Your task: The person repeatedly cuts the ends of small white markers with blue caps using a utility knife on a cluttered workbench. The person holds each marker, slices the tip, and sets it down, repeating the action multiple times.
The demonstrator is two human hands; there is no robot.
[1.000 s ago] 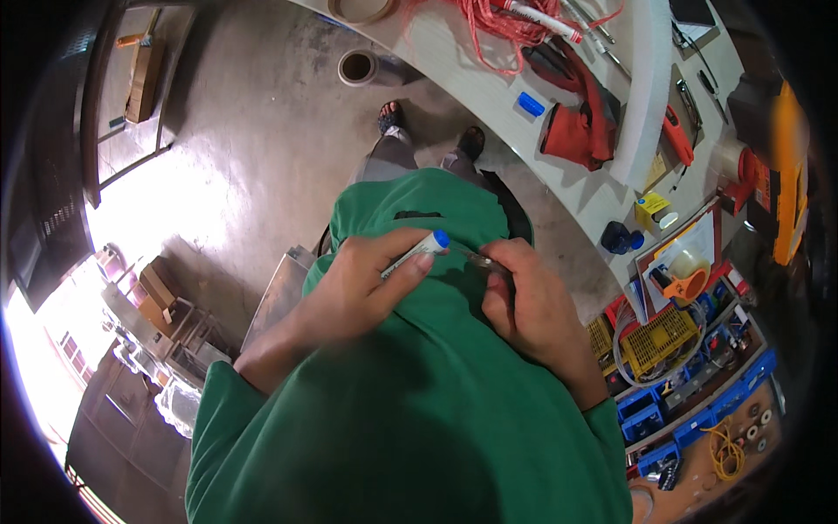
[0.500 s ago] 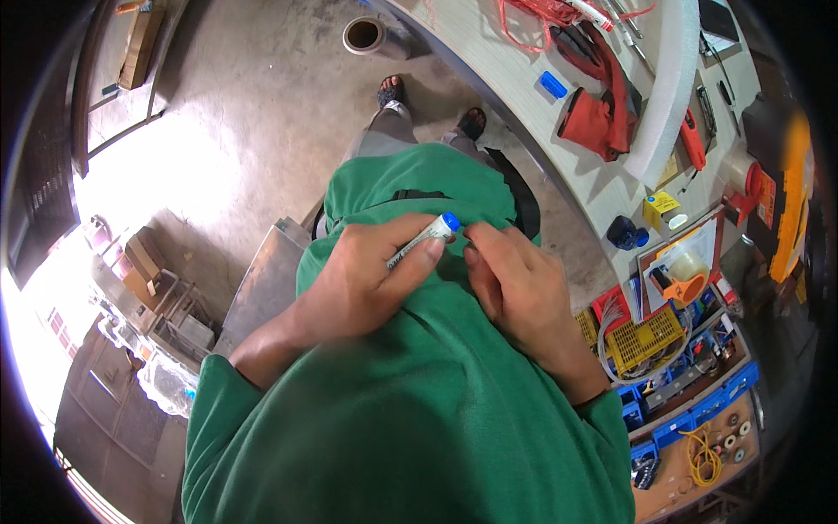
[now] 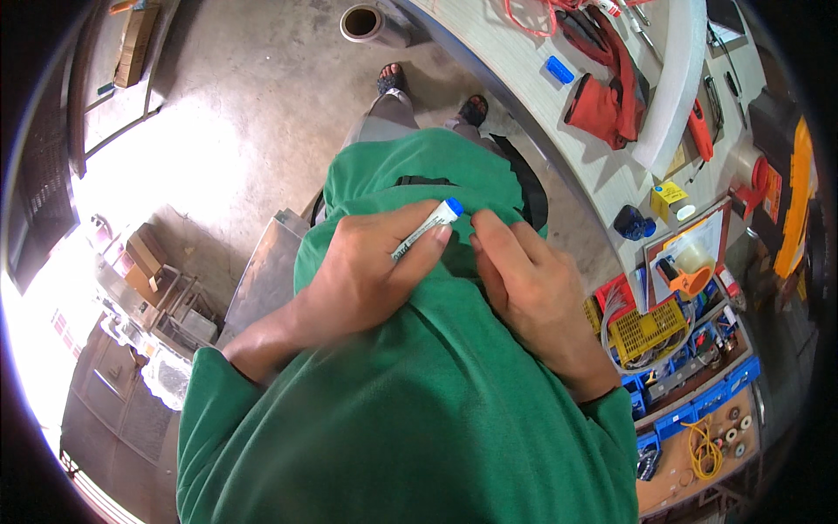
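A white marker pen [image 3: 428, 230] with a blue end is gripped between the thumb and fingers of my left hand [image 3: 371, 258]. It slants up to the right, its blue end sticking out beyond my thumb. Close by on the right, my right hand [image 3: 534, 284] has its fingers curled in, with the fingertips near the marker's blue end but apart from it. Whatever the right fingers may hold is hidden. Both hands are in front of my green shirt [image 3: 410, 393], above the lap.
On the table [image 3: 524, 105] to the right lie a small blue block [image 3: 559, 70], red-and-dark gloves [image 3: 602, 113], a white foam strip [image 3: 676, 96], a yellow box [image 3: 670, 199] and an orange tape dispenser [image 3: 691, 279]. A yellow basket [image 3: 646, 330] stands nearer. A cardboard tube [image 3: 371, 24] stands on the floor.
Both hands have risen slightly in the picture, the marker with them. The view has shifted a little; the grips look the same.
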